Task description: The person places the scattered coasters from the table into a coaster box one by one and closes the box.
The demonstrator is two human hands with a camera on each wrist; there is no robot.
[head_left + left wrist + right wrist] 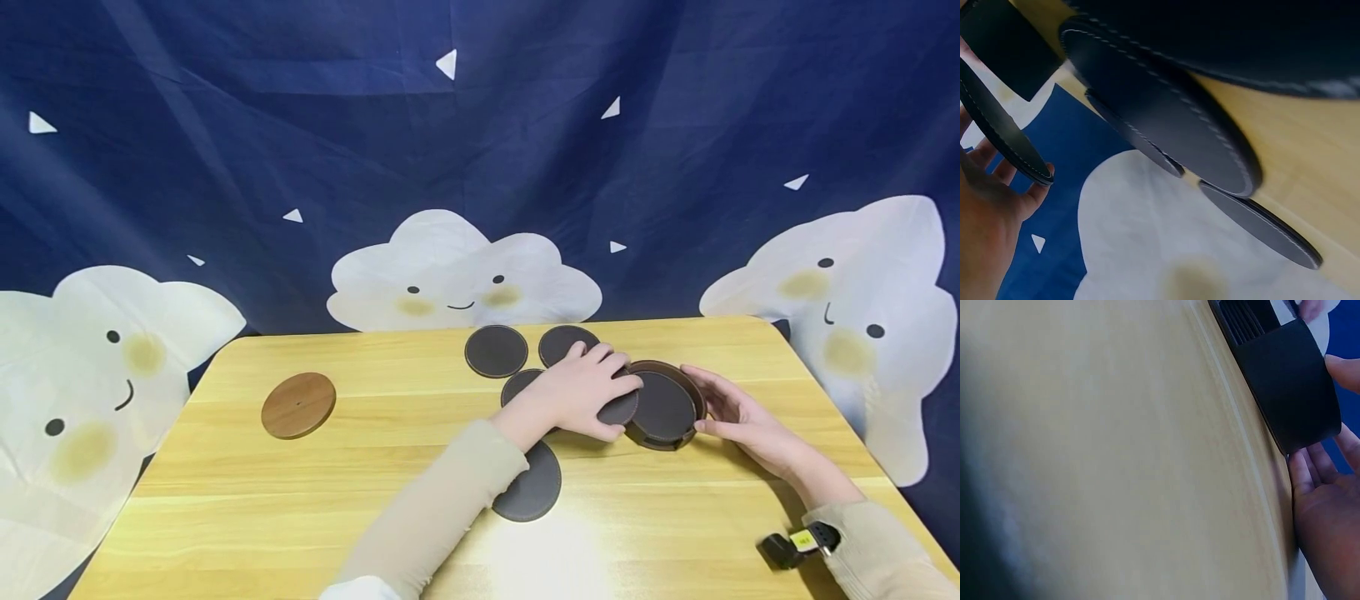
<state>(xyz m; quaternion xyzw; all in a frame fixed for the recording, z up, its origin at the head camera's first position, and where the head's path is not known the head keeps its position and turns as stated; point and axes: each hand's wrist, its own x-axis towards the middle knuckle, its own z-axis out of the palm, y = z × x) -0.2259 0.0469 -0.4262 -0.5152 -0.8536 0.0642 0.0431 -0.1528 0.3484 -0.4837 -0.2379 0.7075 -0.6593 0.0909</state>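
My left hand (581, 390) pinches a round dark coaster (621, 408) with stitched edging by its rim, just left of the round coaster holder (651, 439). In the left wrist view that coaster (1007, 128) is tilted, with fingers and thumb around its edge. My right hand (742, 421) grips the holder's right side, thumb in front and fingers behind. A dark coaster (660, 406) lies inside the holder. Through the slot in its wall, the right wrist view shows several stacked coasters (1244, 322).
Two coasters lie at the back, one left (496, 352) and one right (566, 344). Another coaster (517, 387) is partly under my left wrist, and one (531, 492) lies nearer. A brown wooden disc (298, 406) sits at the left. Behind the table (375, 467) hangs a blue cloth (375, 150).
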